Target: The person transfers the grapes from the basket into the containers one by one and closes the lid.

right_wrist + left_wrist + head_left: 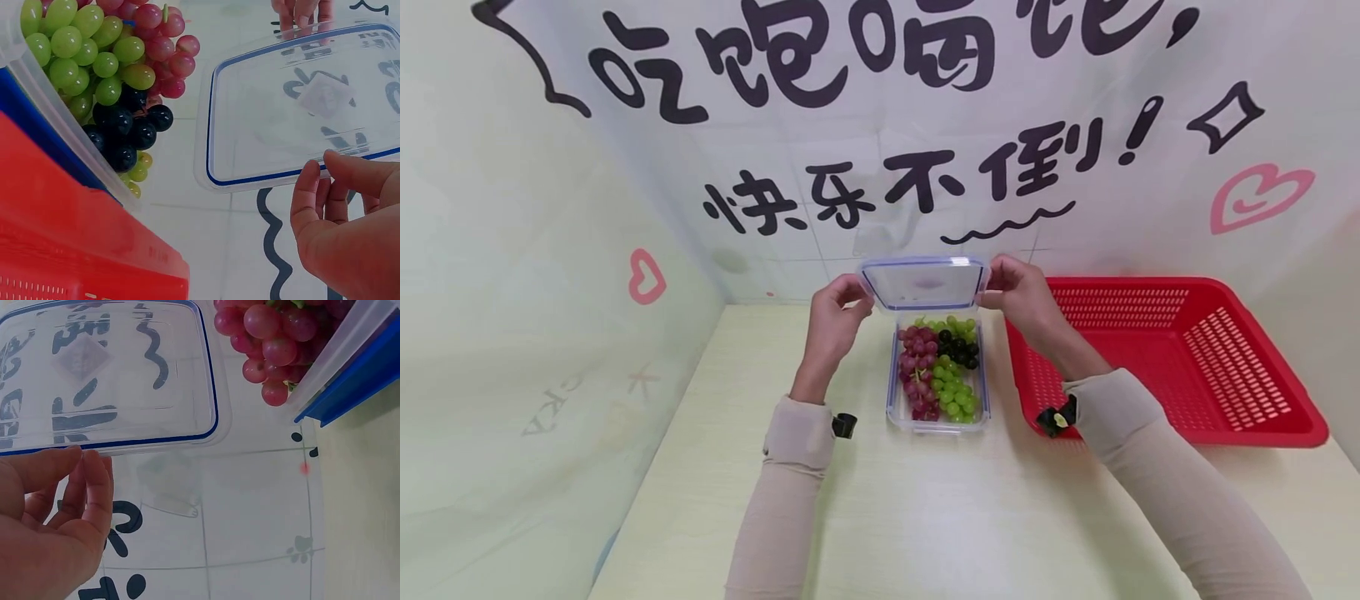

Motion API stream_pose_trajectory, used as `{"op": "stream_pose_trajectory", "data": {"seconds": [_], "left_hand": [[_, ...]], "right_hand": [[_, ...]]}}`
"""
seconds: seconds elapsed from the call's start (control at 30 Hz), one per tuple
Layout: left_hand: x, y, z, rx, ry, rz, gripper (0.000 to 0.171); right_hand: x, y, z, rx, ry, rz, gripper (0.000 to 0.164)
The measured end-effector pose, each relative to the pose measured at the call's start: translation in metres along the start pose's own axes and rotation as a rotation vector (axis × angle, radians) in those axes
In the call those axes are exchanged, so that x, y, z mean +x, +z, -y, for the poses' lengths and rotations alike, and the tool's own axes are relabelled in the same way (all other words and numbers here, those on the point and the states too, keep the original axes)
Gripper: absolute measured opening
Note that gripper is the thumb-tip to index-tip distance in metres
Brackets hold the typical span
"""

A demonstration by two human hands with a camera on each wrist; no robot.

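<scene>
A clear lid [925,284] with a blue seal is held up, tilted, above the far end of a clear food container [891,392]. My left hand [837,321] pinches the lid's left edge between thumb and fingers. On the opposite edge, my right hand [1021,302] pinches it the same way. Inside the container lie red grapes [917,367], green grapes [953,390] and black grapes [958,348]. In the left wrist view the lid [144,381] is apart from the red grapes [275,350]. The right wrist view shows black grapes [128,134] beside green ones.
A red plastic basket [1150,358] with perforated sides stands right of the container, beneath my right forearm. Behind the pale table [880,517] hangs a white sheet [865,150] with black lettering. Another printed sheet [512,292] covers the left side.
</scene>
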State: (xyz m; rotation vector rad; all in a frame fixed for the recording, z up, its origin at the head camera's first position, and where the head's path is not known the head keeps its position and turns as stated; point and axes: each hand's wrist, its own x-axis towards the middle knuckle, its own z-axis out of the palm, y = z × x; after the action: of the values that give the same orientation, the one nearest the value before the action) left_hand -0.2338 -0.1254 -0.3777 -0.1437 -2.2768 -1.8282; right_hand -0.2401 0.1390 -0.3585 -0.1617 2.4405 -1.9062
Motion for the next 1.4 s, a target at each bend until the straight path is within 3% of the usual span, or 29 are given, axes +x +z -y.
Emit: {"op": "stream_pose_trajectory", "data": {"seconds": [0.2,0.43,0.8,1.1,1.4], "left_hand": [[0.001,0.006,0.006,0.047,-0.021,0.008,0.015],[0.002,0.012,0.011,0.119,-0.023,0.007,0.018],[0.005,0.019,0.022,0.140,-0.024,0.030,0.016],[0.004,0.023,0.034,0.168,0.003,0.033,0.015],[-0.002,0.027,0.042,0.137,-0.006,0.050,0.016]], "right_hand": [[0.003,0.000,-0.009,-0.032,0.045,0.023,0.016],[0.005,0.002,-0.017,-0.049,0.032,0.015,0.015],[0.009,0.002,-0.027,-0.097,0.039,-0.006,0.018],[0.007,0.004,-0.028,-0.178,0.067,0.036,0.019],[0.004,0.004,-0.031,-0.266,0.086,0.074,0.021]]}}
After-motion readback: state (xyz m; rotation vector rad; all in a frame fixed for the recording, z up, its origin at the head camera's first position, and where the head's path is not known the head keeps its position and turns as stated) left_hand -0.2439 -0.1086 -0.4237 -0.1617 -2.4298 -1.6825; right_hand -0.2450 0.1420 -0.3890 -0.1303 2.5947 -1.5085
